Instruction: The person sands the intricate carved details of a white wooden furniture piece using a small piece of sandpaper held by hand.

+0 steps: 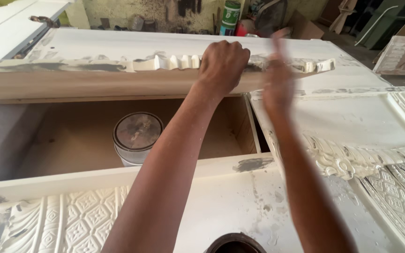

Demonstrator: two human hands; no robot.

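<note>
two bare hands work on a carved white moulding (165, 70) laid across an open cabinet (5, 136).
left hand (222, 63) clamps closed over its top edge, steadying it; right hand (277, 84) is blurred beside it, grip unclear.

A round tin (138, 137) with a smeared lid stands inside the open wooden compartment (71, 136). A white carved panel (352, 136) with a scrolled edge lies to the right, and a diamond-patterned relief panel (66, 220) sits at the lower left (grey filler patches on it). A green can (231, 14) stands at the far wall, and a dark round container (235, 243) shows at the bottom edge.
</note>
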